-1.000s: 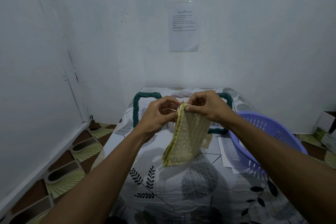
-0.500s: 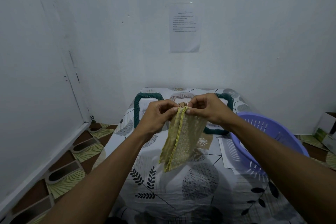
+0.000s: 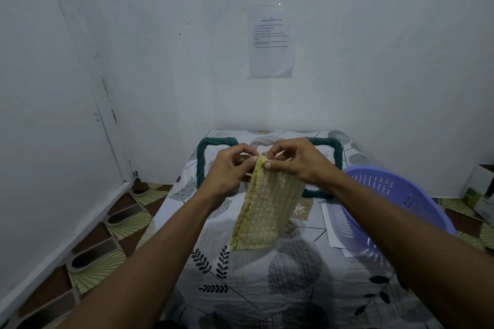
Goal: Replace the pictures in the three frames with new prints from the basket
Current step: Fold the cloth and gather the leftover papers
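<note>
Both hands are raised over the table and work at the top edge of a flat, rectangular, yellow-green woven picture frame [image 3: 267, 208], which hangs in the air, tilted and seen nearly edge-on, with its lower end well above the cloth. The left hand [image 3: 230, 171] pinches the top corner from the left with curled fingers, and the right hand [image 3: 296, 163] pinches the same edge from the right between thumb and fingertips; the two hands are almost touching. Behind them, at the far end of the table, lie a dark green rope-bordered frame on the left [image 3: 201, 165] and a second dark green rope-bordered frame on the right [image 3: 339, 155], each partly hidden by the hands. A round lavender plastic basket with slotted walls [image 3: 401, 189] sits at the right edge of the table, over white paper sheets [image 3: 330, 224] that stick out from beneath it. The table wears a white cloth printed with grey and black leaves [image 3: 267, 288]. A printed white notice [image 3: 271, 43] is stuck on the far wall.
</note>
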